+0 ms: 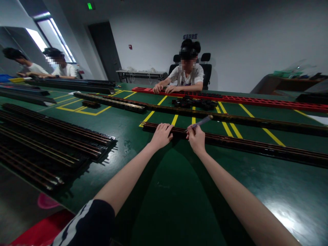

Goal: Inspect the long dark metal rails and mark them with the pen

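A long black rail [235, 141] with copper-coloured strips runs across the green table in front of me, near its left end under my hands. My left hand [162, 135] rests over this rail, fingers curved across it and the thumb on the near side. Just to the right, my right hand [196, 139] is closed around a screwdriver [204, 120] with a translucent handle. The handle slants up to the right, and its thin end points down at the rail. Whether the tip touches a screw is too small to tell.
Several similar strip-lined rails [51, 128] lie on the left of the green table [164, 205]. Behind my rail lies another long rail [205, 112], with black parts [194, 102] beyond it. A co-worker [187, 73] works opposite at a red frame [256, 100].
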`<state>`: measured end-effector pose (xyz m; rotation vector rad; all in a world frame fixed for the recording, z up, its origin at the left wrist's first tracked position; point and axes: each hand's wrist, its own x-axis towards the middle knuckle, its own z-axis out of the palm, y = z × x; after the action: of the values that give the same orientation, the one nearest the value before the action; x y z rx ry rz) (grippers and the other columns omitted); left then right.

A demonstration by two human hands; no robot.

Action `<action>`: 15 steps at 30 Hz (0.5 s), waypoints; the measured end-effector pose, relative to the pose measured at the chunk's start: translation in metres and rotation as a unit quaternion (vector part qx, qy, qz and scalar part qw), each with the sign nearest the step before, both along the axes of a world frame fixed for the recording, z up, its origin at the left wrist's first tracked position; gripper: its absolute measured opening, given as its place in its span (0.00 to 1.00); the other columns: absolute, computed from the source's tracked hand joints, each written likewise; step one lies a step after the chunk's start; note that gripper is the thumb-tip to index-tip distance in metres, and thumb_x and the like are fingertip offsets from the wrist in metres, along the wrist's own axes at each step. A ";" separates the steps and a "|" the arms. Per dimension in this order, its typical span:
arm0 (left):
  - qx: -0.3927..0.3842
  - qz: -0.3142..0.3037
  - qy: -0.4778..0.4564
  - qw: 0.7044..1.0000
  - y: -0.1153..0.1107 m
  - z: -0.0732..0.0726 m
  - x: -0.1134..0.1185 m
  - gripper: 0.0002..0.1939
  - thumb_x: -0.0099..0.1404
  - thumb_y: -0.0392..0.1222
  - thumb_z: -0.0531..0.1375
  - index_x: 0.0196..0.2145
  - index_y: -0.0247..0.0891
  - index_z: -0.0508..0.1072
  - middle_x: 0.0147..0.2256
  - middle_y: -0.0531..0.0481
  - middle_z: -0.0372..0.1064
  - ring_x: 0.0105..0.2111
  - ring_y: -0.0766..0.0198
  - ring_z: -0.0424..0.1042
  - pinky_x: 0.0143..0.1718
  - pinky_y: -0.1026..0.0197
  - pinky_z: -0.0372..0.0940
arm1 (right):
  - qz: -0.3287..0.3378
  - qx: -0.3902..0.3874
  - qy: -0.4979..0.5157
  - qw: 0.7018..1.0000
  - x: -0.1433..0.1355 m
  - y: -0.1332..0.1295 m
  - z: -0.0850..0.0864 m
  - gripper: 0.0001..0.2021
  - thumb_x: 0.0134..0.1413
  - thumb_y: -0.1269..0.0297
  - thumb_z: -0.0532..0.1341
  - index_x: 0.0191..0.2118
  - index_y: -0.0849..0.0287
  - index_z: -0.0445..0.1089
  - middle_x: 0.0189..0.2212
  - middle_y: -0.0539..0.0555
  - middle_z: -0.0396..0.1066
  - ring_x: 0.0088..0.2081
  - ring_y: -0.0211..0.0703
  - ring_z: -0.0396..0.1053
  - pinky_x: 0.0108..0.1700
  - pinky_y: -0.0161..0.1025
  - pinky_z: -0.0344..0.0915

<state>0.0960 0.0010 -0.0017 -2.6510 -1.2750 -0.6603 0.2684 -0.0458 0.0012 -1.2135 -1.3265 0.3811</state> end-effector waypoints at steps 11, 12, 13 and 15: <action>0.021 -0.003 -0.010 1.000 0.004 -0.005 0.000 0.19 0.68 0.41 0.52 0.55 0.35 0.67 0.51 0.39 0.68 0.55 0.51 0.65 0.60 0.46 0.56 | 0.017 -0.014 -0.019 1.000 0.003 -0.001 0.001 0.22 0.56 0.41 0.55 0.33 0.59 0.65 0.24 0.53 0.69 0.20 0.40 0.68 0.23 0.38 0.68; 0.023 -0.004 -0.014 1.000 0.005 -0.005 0.000 0.19 0.68 0.42 0.52 0.55 0.35 0.67 0.50 0.40 0.68 0.54 0.50 0.65 0.60 0.46 0.57 | 0.018 -0.014 -0.018 1.000 0.002 -0.001 0.001 0.22 0.56 0.41 0.55 0.33 0.59 0.65 0.24 0.53 0.69 0.20 0.40 0.68 0.23 0.38 0.68; 0.025 -0.006 -0.016 1.000 0.006 -0.006 0.000 0.19 0.68 0.43 0.52 0.54 0.35 0.67 0.50 0.39 0.68 0.54 0.50 0.65 0.59 0.46 0.57 | 0.019 -0.014 -0.017 1.000 0.002 -0.001 0.001 0.22 0.56 0.41 0.55 0.33 0.59 0.65 0.24 0.54 0.70 0.20 0.40 0.68 0.24 0.38 0.68; 0.027 -0.010 -0.018 0.999 0.007 -0.006 -0.001 0.20 0.69 0.45 0.52 0.55 0.34 0.67 0.49 0.39 0.68 0.53 0.50 0.65 0.58 0.46 0.58 | 0.021 -0.014 -0.016 1.000 0.002 -0.002 0.002 0.22 0.56 0.41 0.55 0.34 0.59 0.65 0.25 0.54 0.70 0.21 0.41 0.68 0.23 0.38 0.68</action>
<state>0.0954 0.0078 -0.0080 -2.6228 -1.2230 -0.7393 0.2700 -0.0478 0.0027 -1.2210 -1.3804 0.4120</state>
